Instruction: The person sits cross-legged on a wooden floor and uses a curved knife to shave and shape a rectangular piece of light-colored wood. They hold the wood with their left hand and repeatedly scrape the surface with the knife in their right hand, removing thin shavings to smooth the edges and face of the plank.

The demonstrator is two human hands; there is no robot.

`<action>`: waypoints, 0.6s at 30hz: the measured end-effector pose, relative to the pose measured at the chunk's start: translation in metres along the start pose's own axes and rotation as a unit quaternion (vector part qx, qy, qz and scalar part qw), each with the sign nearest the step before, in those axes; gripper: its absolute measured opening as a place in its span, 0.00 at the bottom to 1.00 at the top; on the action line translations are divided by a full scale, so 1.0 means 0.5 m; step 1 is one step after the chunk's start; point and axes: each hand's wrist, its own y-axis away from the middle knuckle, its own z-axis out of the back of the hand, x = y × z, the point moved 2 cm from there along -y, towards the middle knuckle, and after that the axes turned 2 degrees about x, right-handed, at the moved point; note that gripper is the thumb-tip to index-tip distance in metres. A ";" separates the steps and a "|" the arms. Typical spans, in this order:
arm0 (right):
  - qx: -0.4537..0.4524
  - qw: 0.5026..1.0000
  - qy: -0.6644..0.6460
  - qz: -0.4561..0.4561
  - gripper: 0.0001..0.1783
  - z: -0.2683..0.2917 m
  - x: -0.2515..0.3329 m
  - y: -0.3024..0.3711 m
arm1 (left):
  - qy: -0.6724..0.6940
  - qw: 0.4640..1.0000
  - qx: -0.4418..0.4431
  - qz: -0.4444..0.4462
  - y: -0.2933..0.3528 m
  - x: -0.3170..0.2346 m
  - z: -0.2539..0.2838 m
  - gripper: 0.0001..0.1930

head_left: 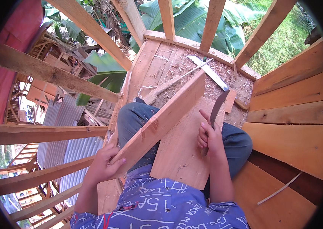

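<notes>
My left hand point(107, 162) grips the near end of a long wooden plank point(161, 118), which stands on edge and slants away to the upper right. In my right hand point(209, 134) is a knife point(218, 107) with a dark curved blade pointing up and away; its handle is mostly inside my fist, and the index finger sticks out to the left. The blade is to the right of the plank, apart from it. A wide flat board point(182, 152) lies across my lap beneath both.
Beyond my knees, a saw point(209, 72) and a wooden stick point(169, 84) lie on a plank floor point(146, 63) strewn with shavings. Wooden rails point(54, 74) surround the left and far sides. A board wall point(289, 110) stands at right, with a thin strip point(280, 189) against it.
</notes>
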 end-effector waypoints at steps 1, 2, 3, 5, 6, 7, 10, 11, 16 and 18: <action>0.005 1.000 0.016 -0.003 0.22 0.000 -0.007 0.012 | 0.013 1.000 -0.003 0.011 0.004 0.001 -0.004 0.11; 0.010 0.999 0.033 -0.006 0.20 0.002 -0.011 0.024 | 0.025 0.999 -0.006 0.022 0.007 -0.001 -0.010 0.11; 0.014 0.999 0.048 -0.007 0.19 0.000 -0.013 0.036 | 0.037 0.999 -0.009 0.030 0.006 -0.003 -0.013 0.11; -0.005 0.998 0.067 -0.008 0.14 -0.004 -0.021 0.054 | 0.027 0.999 -0.013 0.022 0.006 -0.011 -0.016 0.10; -0.007 0.996 0.088 -0.006 0.14 -0.002 -0.024 0.062 | 0.025 0.999 -0.013 0.015 0.004 -0.015 -0.020 0.10; -0.009 0.994 0.108 -0.004 0.14 -0.001 -0.025 0.068 | 0.007 1.000 -0.012 0.008 0.004 -0.022 -0.023 0.10; -0.027 0.984 0.173 0.034 0.18 -0.009 -0.019 0.084 | -0.039 0.999 -0.006 -0.001 0.005 -0.058 -0.030 0.10; -0.028 0.974 0.215 0.068 0.20 -0.009 -0.017 0.088 | -0.048 0.999 -0.003 0.004 0.007 -0.073 -0.031 0.10; -0.004 0.943 0.311 0.115 0.23 -0.014 -0.009 0.116 | -0.026 0.999 0.023 0.011 0.003 -0.118 -0.061 0.09; 0.014 0.941 0.307 0.145 0.24 -0.020 -0.011 0.125 | -0.013 0.999 0.035 0.007 0.000 -0.126 -0.079 0.09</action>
